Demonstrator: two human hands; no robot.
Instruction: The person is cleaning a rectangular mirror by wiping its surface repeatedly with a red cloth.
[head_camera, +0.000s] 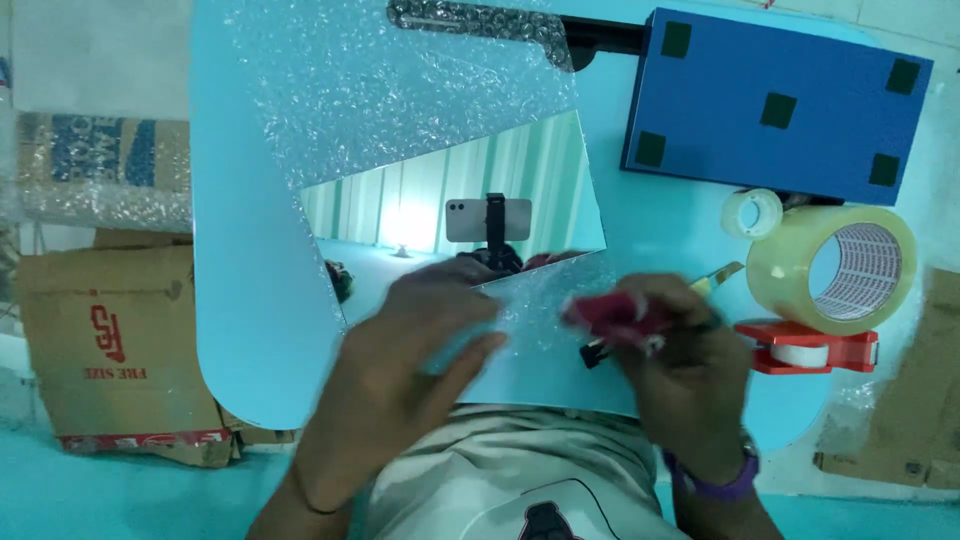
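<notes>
A rectangular mirror (460, 195) lies on the light blue table (250, 300), partly covered by bubble wrap (400, 90) at its far side and near corner. My left hand (420, 340) lies with spread fingers on the bubble wrap at the mirror's near edge. My right hand (670, 350) is closed around a red-handled tool (615, 315), blurred, its dark end near the mirror's right corner. The mirror reflects a phone on a stand.
A blue box (775, 105) sits at the far right. A large roll of clear tape (835, 265), a small tape roll (752, 213) and a red tape dispenser (810, 345) stand at the right. Cardboard boxes (110, 350) stand left of the table.
</notes>
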